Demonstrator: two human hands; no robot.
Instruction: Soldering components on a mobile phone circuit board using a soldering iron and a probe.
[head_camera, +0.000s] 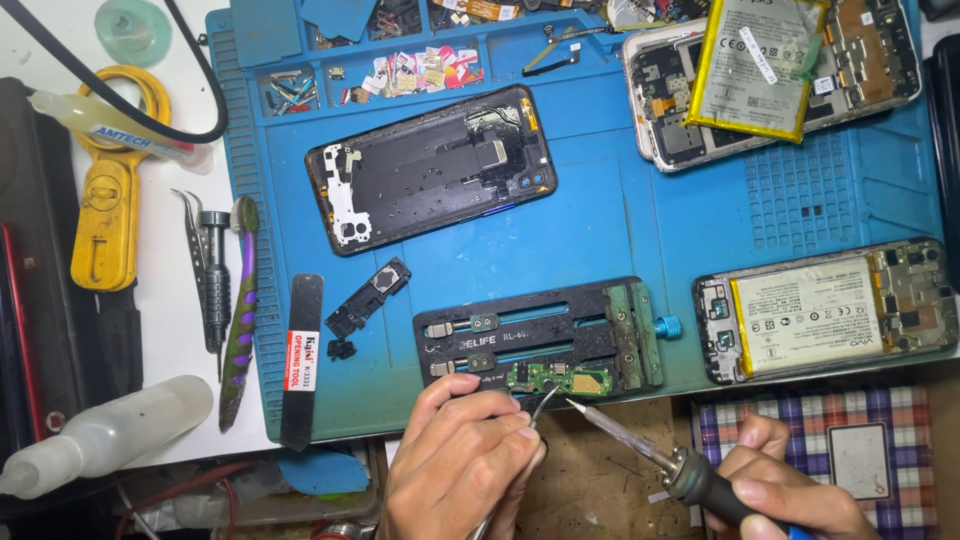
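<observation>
A small green circuit board (548, 378) is clamped in a black holder (540, 335) at the front edge of the blue mat (600, 235). My left hand (462, 458) grips metal tweezers (541, 405) whose tips touch the board's lower edge. My right hand (790, 490) holds a soldering iron (650, 455); its thin tip points up-left and ends just below the board's right part. An opened black phone (430, 168) lies face down in the mat's middle.
Two more opened phones with batteries lie at the top right (770, 75) and right (825, 310). Left of the mat are a yellow tool (110, 200), a screwdriver (215, 290), a purple-green toothbrush (240, 310), a black opening tool (300, 360) and a clear bottle (110, 435).
</observation>
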